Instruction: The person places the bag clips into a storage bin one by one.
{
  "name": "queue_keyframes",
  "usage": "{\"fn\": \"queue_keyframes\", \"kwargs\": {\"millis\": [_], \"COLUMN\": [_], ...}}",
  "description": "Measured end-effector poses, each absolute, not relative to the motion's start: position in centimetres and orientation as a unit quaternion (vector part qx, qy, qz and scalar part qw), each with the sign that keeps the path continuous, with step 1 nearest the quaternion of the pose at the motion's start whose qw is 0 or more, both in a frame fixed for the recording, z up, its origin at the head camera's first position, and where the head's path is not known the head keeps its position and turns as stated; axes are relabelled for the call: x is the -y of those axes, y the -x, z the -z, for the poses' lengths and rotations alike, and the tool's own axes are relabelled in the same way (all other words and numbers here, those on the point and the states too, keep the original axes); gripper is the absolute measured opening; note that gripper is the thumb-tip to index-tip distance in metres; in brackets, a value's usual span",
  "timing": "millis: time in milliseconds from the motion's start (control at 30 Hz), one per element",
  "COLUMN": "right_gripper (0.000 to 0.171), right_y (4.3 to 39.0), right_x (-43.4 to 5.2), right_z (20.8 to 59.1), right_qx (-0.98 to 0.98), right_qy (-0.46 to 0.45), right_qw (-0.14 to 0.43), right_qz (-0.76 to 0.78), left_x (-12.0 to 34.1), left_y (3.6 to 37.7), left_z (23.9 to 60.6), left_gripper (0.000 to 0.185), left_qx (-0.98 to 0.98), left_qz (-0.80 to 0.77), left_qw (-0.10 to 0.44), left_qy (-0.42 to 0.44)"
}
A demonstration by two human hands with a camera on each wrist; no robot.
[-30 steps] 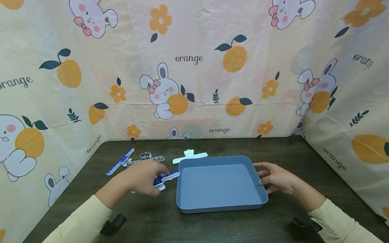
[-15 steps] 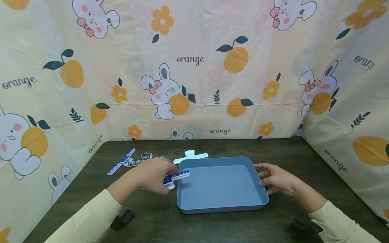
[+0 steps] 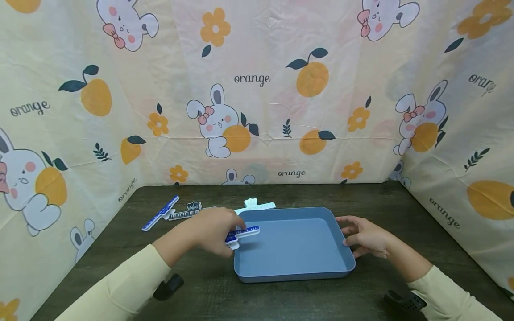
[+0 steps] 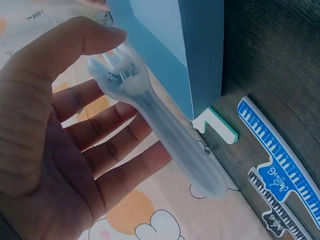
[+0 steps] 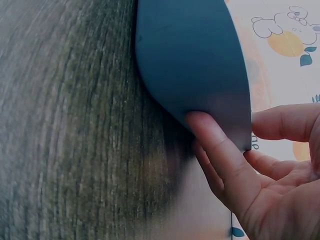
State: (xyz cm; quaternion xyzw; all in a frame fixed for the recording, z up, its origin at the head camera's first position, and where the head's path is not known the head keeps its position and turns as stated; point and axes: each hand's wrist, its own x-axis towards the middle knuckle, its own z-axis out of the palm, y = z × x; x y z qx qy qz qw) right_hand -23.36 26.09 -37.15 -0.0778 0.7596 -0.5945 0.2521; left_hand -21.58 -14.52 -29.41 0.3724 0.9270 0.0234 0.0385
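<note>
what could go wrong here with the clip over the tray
1. The left hand holds the clip at one end only, across the tray's left rim; let go early, it might catch the rim and tip out onto the table.
2. The right hand only touches the tray's right edge with its fingertips, so a knock on the rim may shift the tray.
3. The left sleeve passes close to the other clips and could drag them.

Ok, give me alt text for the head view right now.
A left hand holds a blue ruler-patterned clip over the left rim of a blue tray on a dark table. The right hand touches the tray's right edge; three more clips lie behind.
</note>
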Motion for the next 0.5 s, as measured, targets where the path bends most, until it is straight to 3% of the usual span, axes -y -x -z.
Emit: {"fn": "queue_keyframes", "kwargs": {"millis": [500], "right_gripper": [0.077], "right_y": [23.4], "right_x": [-26.1], "right_z": [37.2], "right_qx": [-0.762], "right_qy": [0.075], "right_qw": [0.249], "right_qz": [0.594], "left_x": [12.8], "left_y": [22.0], "left_z": [29.8], "left_gripper": [0.052], "left_qx": [-0.916], "left_qz": [-0.002], "left_qw": [0.044], "left_qy": [-0.398]}}
